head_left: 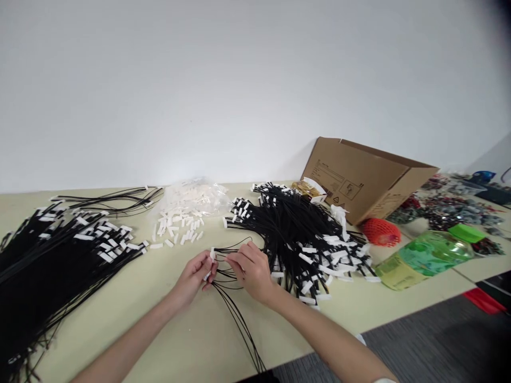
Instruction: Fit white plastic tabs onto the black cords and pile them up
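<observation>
1. The left hand (195, 276) is near the front edge of the desk (187, 346), about halfway along it. Its fingers (208, 266) are pinched shut on one small white piece (212, 254).
2. The white piece sticks up out of the left fingertips. It sits between the two hands.
3. The right hand (252, 272) is just beside the left hand. Its fingers (235, 263) are close together, and they hold the top ends of some thin black cords (239, 319).
4. The tips of the right fingers almost touch the white piece.
5. The thin black cords run from the hands down to the front edge of the desk and go over it. There are only a few, but they lie too close together to count.
6. There are two big heaps of black cords with white ends. The left heap (59, 260) fills the left end of the desk. The right heap (299, 234) lies just beside the right hand. Each has far too many cords to count.
7. One pile of loose white pieces (179, 226) lies between the two heaps, toward the back edge. One clear bag (195, 196) lies behind it.
8. One brown box (359, 178) lies on its side at the back, to the right of the right heap.
9. One red net (381, 232) and one green bag (433, 250) lie near the box, toward the right end.
</observation>
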`<state>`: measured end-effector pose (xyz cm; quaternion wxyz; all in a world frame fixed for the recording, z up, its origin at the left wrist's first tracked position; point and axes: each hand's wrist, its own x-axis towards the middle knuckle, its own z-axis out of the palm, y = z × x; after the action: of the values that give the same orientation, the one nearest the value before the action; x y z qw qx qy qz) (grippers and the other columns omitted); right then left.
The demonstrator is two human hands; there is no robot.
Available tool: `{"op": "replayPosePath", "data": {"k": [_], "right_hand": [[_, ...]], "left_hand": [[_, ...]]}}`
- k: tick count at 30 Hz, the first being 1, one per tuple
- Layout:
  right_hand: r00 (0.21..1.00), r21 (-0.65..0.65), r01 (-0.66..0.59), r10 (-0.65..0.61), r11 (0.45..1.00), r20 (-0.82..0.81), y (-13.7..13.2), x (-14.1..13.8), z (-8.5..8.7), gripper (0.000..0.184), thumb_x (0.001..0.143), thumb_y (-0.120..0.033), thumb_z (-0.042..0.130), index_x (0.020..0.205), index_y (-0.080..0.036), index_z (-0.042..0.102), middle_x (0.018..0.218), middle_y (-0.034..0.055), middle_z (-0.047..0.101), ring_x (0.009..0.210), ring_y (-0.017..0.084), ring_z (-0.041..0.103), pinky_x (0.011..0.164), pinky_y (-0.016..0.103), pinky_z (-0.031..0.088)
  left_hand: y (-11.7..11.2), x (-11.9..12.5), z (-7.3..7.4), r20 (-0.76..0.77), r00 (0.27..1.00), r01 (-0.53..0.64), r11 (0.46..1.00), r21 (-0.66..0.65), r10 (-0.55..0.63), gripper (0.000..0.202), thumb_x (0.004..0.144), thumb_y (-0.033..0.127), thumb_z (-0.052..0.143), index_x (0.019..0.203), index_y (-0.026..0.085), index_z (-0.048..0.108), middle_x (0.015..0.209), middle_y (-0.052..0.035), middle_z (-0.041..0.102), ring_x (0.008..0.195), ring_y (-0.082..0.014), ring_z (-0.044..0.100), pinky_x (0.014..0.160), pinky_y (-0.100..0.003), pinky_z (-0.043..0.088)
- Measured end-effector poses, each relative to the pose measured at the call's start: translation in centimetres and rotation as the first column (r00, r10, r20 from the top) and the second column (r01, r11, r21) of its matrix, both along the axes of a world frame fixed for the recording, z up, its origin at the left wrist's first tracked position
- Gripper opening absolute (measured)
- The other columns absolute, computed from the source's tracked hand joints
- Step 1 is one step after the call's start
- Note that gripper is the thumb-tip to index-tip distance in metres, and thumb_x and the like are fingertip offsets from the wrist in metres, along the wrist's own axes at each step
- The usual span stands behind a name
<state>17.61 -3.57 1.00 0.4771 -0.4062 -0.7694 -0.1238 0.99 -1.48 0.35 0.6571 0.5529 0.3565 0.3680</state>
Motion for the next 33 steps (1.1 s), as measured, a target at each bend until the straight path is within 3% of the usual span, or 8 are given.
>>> {"op": "replayPosePath", "data": {"k": [17,33], "right_hand": [[1.000,-0.035,0.012,-0.012,0.999,0.008,-0.12,0.16,-0.25,0.019,0.086,-0.019,0.047,0.071,-0.017,0.058,0.060,0.0014,0.050,0.058,0.012,0.041,0.056,0.026,0.035],[0.999,0.009,0.021,-0.021,1.000,0.048,-0.05,0.55,-0.01,0.020,0.086,-0.017,0.047,0.070,-0.016,0.059,0.057,0.0012,0.050,0.057,0.013,0.039,0.054,0.026,0.033]], "left_hand": [[-0.30,0.41,0.48,0.001,1.000,-0.002,0.998,-0.060,0.002,0.029,0.077,0.046,0.052,0.071,0.018,0.047,0.060,0.0039,0.041,0.048,-0.0072,0.034,0.038,-0.017,0.025],[-0.26,0.42,0.43,0.011,1.000,0.022,0.997,-0.080,-0.021,0.028,0.079,0.043,0.051,0.072,0.017,0.047,0.059,0.0034,0.041,0.047,-0.0067,0.033,0.036,-0.015,0.025]]}}
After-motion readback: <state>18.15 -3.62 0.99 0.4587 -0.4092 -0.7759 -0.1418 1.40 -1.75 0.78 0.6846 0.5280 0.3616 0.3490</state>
